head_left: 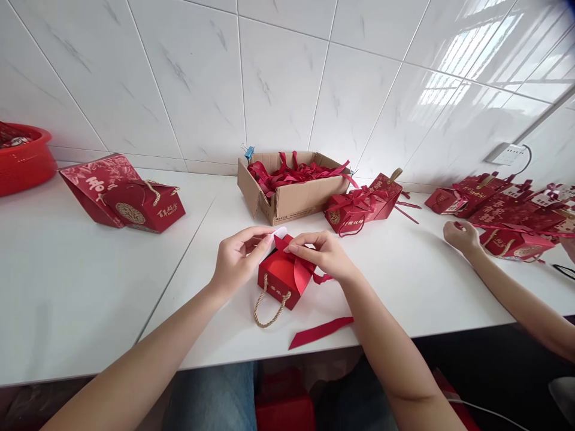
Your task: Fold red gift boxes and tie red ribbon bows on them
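In the head view, the left hand (240,257) is pinching a pale-faced flap (279,232) between thumb and fingertips, and the right hand (321,251) is gripping the red top of the gift box (284,276) near its centre. Neither set of fingers is hanging free. The box is sitting on the white table (386,287), directly below and between both sets of fingertips, its rope handle (264,325) hanging on the side nearer the person. One ribbon end (321,279) is emerging beneath the right hand; a loose ribbon strip (317,335) is lying nearer the person than the right fingers, its far end passing behind the right forearm. Beyond the fingertips, a carton (299,205) is holding a heap of ribbons (299,173); just right of it, a bow-topped box (345,212) is standing. Left of the left fingers, well apart, another red box (150,206) is resting. The step in hand is apparently closing the box top by folding its flaps together. The next move is probably calling for aligning the pale-faced flap with the red top while the right fingers are steadying the box; whether the flaps are interlocking cannot be told.
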Demonstrator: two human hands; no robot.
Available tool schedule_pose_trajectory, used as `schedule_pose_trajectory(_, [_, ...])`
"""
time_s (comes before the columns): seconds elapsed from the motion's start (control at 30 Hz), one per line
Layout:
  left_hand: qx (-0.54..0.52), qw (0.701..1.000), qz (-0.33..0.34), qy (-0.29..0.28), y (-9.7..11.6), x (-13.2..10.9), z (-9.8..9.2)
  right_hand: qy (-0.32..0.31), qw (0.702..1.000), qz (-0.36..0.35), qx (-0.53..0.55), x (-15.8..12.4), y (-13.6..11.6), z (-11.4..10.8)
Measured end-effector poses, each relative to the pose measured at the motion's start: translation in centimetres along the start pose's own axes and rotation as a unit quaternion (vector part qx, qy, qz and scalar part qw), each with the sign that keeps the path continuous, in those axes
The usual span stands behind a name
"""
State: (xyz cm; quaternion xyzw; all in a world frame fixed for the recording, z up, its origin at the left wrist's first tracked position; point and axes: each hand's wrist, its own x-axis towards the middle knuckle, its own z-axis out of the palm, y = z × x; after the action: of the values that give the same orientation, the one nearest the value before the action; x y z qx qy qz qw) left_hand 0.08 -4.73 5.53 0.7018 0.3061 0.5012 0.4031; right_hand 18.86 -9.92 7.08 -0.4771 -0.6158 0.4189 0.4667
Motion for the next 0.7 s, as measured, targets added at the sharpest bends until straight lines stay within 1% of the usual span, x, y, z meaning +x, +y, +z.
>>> schedule_pose_trajectory(0.13, [-0.006, 1.000, -0.003, -0.017, 0.0, -0.1, 0.0, 0.019, 0.999, -0.040, -0.012, 0.2, 0.2, 0.3])
schedule_pose_trajectory(0.23, [-0.004, 0.999, -0.020, -0.027, 0.1, 0.0, 0.1, 0.018, 0.997, -0.064, -0.034, 0.3, 0.5, 0.5])
schedule_pose_trajectory(0.33, [-0.014, 0.997, -0.058, -0.038, 0.2, 0.3, 0.2, 0.012, 0.995, -0.084, -0.051, 0.4, 0.7, 0.5])
schedule_pose_trajectory(0.43, [-0.035, 0.991, -0.105, -0.078, 0.5, 1.0, 0.2, 0.003, 0.993, -0.098, -0.064, 0.5, 0.8, 0.5])
schedule_pose_trajectory(0.5, [-0.048, 0.986, -0.123, -0.098, 0.6, 1.5, 0.2, 0.002, 0.993, -0.099, -0.071, 0.7, 0.7, 0.4])
schedule_pose_trajectory(0.6, [-0.062, 0.982, -0.132, -0.116, 0.9, 2.0, -0.1, 0.004, 0.991, -0.107, -0.086, 0.9, 0.7, 0.2])
schedule_pose_trajectory(0.7, [-0.041, 0.982, -0.121, -0.142, 1.0, 2.3, -0.5, 0.000, 0.987, -0.122, -0.106, 0.9, 0.7, 0.2])
